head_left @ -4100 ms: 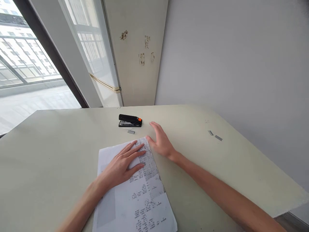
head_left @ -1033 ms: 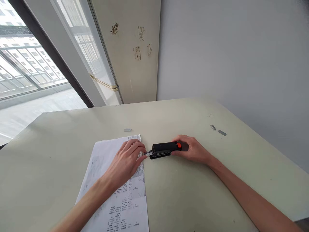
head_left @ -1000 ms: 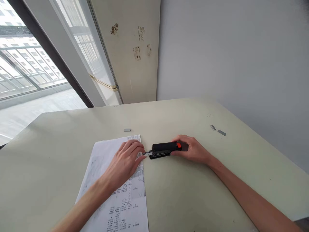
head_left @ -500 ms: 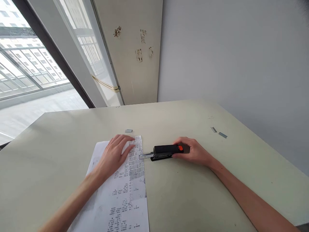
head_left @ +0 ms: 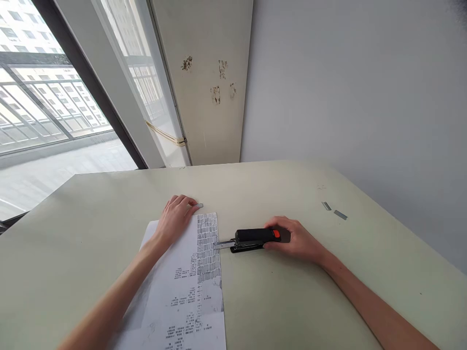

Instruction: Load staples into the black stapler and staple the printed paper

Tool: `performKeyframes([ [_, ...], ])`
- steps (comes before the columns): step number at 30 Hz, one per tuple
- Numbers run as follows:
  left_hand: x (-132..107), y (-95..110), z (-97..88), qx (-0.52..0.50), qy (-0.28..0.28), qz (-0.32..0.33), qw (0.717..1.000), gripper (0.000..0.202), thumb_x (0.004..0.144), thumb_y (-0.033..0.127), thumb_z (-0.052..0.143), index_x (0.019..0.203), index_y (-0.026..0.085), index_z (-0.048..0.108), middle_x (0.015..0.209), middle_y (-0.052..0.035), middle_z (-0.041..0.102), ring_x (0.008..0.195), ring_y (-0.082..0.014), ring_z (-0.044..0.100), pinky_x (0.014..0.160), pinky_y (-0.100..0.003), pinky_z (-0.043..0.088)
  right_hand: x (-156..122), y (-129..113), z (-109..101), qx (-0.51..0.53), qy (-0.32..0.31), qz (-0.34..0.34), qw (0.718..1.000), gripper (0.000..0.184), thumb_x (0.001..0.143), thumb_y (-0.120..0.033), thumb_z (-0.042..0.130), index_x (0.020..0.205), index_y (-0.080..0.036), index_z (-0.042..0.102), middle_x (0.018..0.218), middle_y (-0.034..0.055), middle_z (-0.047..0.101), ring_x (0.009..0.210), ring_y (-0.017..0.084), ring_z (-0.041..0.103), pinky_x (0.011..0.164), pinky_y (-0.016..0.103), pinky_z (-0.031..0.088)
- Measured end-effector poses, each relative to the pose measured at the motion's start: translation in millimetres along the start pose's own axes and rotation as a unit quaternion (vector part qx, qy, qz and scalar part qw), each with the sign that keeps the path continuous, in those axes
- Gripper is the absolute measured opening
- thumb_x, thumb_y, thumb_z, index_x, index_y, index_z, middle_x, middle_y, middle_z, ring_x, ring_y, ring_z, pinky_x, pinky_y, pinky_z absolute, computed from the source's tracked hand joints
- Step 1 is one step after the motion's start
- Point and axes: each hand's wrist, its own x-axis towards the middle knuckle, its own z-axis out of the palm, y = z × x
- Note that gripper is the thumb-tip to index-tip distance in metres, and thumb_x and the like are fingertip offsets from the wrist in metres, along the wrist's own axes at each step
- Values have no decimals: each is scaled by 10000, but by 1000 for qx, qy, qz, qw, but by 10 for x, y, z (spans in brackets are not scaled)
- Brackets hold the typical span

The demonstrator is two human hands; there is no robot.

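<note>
A black stapler with an orange-red patch lies on the table, and my right hand is closed around its right end. From its left end a silver metal slide sticks out over the edge of the printed paper. My left hand has its thumb and fingertips closed on a small strip of staples just beyond the paper's far edge. The left wrist and forearm cross above the paper and hide part of it.
Two grey strips of staples lie far right on the pale table. A grey wall borders the right side. Behind the table stand a stained cream panel and a window at the left.
My left hand has moved from the paper to the strip of staples past its far edge and closed on it. My right hand still holds the stapler. The view has shifted slightly.
</note>
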Motion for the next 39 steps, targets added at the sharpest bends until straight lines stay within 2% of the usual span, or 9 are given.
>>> performKeyframes([
  [4, -35, 14, -25, 3, -5, 17, 1000, 435, 1093, 536, 386, 1060, 233, 697, 1094, -86, 739, 1092, -307, 623, 973, -481, 497, 3, 15, 8, 1, -4, 2, 1000, 304, 862, -545, 792, 1028, -309, 696, 985, 6, 731, 963, 243, 651, 914, 408, 492],
  [9, -22, 11, -91, 3, -37, 51, 998, 531, 1091, 606, 341, 1254, 254, 703, 1098, -92, 717, 1069, -300, 644, 975, -469, 502, 10, 59, 22, 6, -8, 7, 1000, 333, 851, -559, 800, 1050, -312, 699, 984, 8, 729, 958, 245, 652, 919, 413, 502],
  [14, 122, -69, -321, -30, -169, 99, 980, 544, 1069, 627, 377, 1409, 312, 662, 1084, -74, 683, 1001, -255, 673, 923, -386, 529, 12, 51, 11, 1, -11, 6, 1000, 332, 860, -569, 788, 1042, -308, 693, 983, 16, 721, 955, 250, 641, 926, 426, 495],
  [18, 272, -154, -438, -42, -233, 86, 968, 489, 1041, 594, 419, 1362, 334, 679, 1042, -54, 686, 892, -230, 681, 778, -334, 522, 13, 51, 9, 4, -17, 9, 1000, 328, 864, -562, 788, 1057, -315, 691, 991, 16, 721, 953, 253, 638, 930, 438, 495],
  [23, 349, -210, -409, -43, -217, 74, 972, 474, 988, 630, 491, 1184, 255, 704, 1008, -66, 695, 828, -229, 673, 736, -338, 516, 9, 33, 5, 6, -16, 12, 1000, 327, 866, -556, 786, 1056, -309, 687, 1004, 21, 721, 981, 261, 644, 940, 444, 499],
  [30, 287, -214, -472, -56, -182, 71, 979, 545, 1017, 692, 441, 1208, 222, 640, 1253, -113, 626, 1026, -249, 680, 906, -392, 552, 6, -17, -18, 3, -17, 11, 1000, 346, 866, -585, 774, 1056, -308, 691, 1029, 28, 735, 1011, 268, 651, 941, 443, 502],
  [34, 226, -97, -576, -109, -150, 64, 981, 531, 1010, 710, 474, 1172, 235, 649, 1250, -104, 659, 1006, -242, 692, 910, -412, 576, 15, -7, -15, 1, -15, 7, 1000, 359, 865, -596, 765, 1055, -301, 688, 1021, 33, 743, 1004, 270, 660, 952, 449, 506],
  [36, 143, -1, -629, -134, -166, 61, 975, 512, 1020, 697, 473, 1173, 246, 660, 1209, -94, 699, 1005, -246, 703, 889, -408, 590, 13, -4, -12, -1, -16, 9, 1000, 360, 866, -598, 762, 1059, -303, 689, 1029, 36, 745, 1013, 274, 660, 960, 456, 505],
  [39, -63, 155, -681, -98, -203, 71, 972, 484, 1028, 675, 479, 1201, 266, 670, 1241, -84, 715, 1042, -260, 709, 879, -405, 591, 5, -7, -11, -3, -16, 14, 1000, 350, 865, -589, 767, 1061, -308, 696, 1024, 31, 741, 1004, 270, 657, 944, 447, 512],
])
